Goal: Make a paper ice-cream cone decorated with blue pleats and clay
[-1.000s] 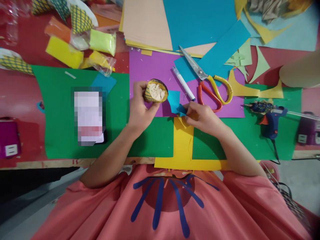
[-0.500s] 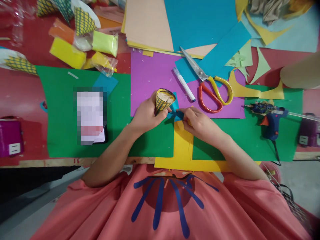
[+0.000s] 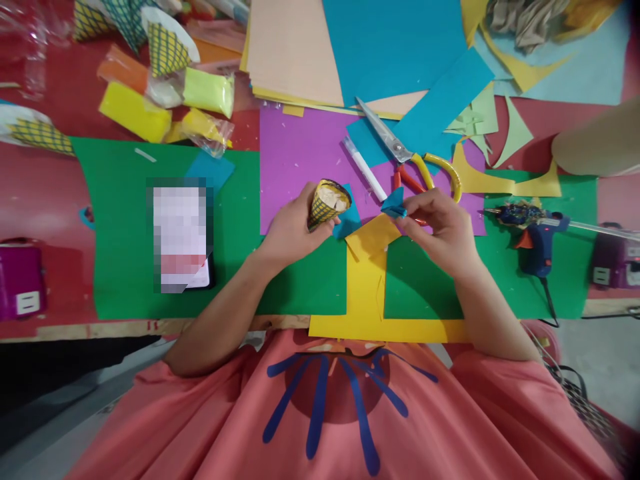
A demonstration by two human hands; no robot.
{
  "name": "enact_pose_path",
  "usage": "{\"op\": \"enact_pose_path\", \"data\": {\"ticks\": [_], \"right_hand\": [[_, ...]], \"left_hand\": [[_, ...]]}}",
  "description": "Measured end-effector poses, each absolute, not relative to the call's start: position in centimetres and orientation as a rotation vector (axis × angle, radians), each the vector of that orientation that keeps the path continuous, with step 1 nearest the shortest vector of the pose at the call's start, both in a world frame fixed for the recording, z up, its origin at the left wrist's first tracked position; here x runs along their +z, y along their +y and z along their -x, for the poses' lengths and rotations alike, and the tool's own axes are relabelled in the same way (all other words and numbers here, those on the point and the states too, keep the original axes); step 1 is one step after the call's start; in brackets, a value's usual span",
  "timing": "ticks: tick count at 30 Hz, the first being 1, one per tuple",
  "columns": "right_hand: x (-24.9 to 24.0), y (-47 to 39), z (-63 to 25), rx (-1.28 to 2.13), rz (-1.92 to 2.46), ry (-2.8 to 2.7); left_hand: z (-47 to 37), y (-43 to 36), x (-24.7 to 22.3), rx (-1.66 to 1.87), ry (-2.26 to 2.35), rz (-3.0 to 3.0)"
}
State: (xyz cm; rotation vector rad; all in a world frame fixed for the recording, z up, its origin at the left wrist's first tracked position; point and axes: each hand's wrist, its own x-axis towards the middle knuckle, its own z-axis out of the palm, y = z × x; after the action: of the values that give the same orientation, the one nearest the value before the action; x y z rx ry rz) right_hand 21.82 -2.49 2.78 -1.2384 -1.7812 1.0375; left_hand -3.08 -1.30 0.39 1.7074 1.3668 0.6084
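In my left hand (image 3: 295, 230) is a small paper cone (image 3: 323, 208), yellow with a dark green grid, its mouth tilted up and filled with something cream-coloured. My right hand (image 3: 443, 230) pinches a small folded blue paper piece (image 3: 394, 202) between thumb and fingers, apart from the cone. A blue paper scrap (image 3: 351, 217) lies just beside the cone. Behind the pinched piece are a white marker (image 3: 364, 169) and large scissors (image 3: 400, 150) with red and yellow handles; my right hand covers part of the red handle.
A blue hot glue gun (image 3: 541, 247) lies at the right. A phone (image 3: 200, 273), mostly blurred out, rests on green paper (image 3: 120, 267) at the left. Stacked paper sheets (image 3: 295, 53), clay packets (image 3: 135, 110) and more gridded cones (image 3: 170, 50) stand farther back.
My right hand has moved right, away from the cone, with the blue paper piece in its fingers. My left hand holds the cone almost where it was.
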Motion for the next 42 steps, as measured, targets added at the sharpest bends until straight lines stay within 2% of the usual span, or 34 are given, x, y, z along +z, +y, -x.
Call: {"op": "enact_pose_path", "data": {"ticks": [9, 23, 32, 42], "right_hand": [[4.4, -1.1, -19.4, 1.101, 1.225, -1.617], [2.0, 0.0, -19.3, 1.484, 1.158, -1.204], [1.6, 0.4, -19.7, 1.547, 1.189, -1.177], [1.3, -0.2, -19.0, 1.45, 1.225, -1.256]], "left_hand": [[2.9, -1.4, 0.3, 0.594, 1.368, -1.855], [2.8, -1.4, 0.3, 0.497, 1.459, -1.877], [2.9, -1.6, 0.3, 0.444, 1.527, -1.928], [3.0, -1.6, 0.2, 0.46, 1.551, -1.921]]}}
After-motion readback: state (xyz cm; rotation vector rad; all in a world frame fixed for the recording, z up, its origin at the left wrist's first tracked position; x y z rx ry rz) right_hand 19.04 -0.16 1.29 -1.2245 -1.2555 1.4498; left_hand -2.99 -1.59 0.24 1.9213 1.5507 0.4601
